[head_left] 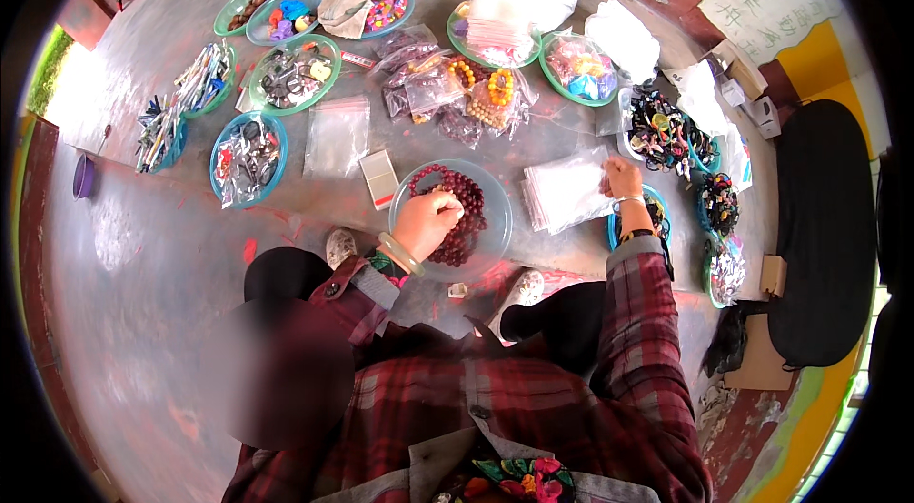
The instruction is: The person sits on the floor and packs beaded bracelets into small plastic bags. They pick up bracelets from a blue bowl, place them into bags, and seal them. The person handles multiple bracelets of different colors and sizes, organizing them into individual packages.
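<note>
My left hand [428, 220] is closed in a pinch over a clear round bowl [499, 238]. Dark red bead strings [468, 195] lie coiled in that bowl, partly covered by the hand. What the left fingertips hold, if anything, cannot be made out. Farther right, my right hand [624, 179] pinches the right edge of a clear plastic bag [571, 187], on a spread stack of such bags. Beside the bowl on its left lies a small white box [379, 177] with a red stripe. Below my right wrist stands a blue basin [613, 235] of dark small items.
At the left are basins of pens [204, 75] and a blue basin of packed trinkets [249, 160]. Bagged bead bracelets [491, 101] lie beyond the bowl. Basins of dark cords [657, 137] line the right, near a long black board [826, 227]. My shoes [525, 289] flank the bowl's near side.
</note>
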A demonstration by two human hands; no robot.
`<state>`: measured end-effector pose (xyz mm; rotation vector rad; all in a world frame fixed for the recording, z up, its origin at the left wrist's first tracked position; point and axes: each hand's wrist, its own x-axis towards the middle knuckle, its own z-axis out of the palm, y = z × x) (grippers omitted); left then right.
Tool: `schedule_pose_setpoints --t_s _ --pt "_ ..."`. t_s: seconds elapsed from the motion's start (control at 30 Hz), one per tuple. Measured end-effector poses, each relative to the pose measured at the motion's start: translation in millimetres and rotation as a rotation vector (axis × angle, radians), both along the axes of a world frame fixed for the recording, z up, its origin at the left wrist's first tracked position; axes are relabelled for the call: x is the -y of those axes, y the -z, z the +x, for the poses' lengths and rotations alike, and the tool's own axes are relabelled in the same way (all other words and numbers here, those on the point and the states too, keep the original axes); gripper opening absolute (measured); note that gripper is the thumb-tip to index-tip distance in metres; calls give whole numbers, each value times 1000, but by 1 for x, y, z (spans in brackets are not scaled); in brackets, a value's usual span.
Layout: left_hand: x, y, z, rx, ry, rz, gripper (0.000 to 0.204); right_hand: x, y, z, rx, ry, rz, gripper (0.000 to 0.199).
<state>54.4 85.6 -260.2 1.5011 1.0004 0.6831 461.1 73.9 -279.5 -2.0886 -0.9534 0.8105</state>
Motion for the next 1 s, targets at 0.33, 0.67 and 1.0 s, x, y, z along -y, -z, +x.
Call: schedule_pose_setpoints --t_s 0.33,0.67,1.0 --pt "1 0 6 -70 -3 90 11 2 74 62 876 71 -114 29" --pt "2 -9 7 -146 70 176 12 -10 103 27 491 -495 -736 61" --pt "6 -9 4 -165 69 223 14 -19 119 -14 512 -492 -715 72"
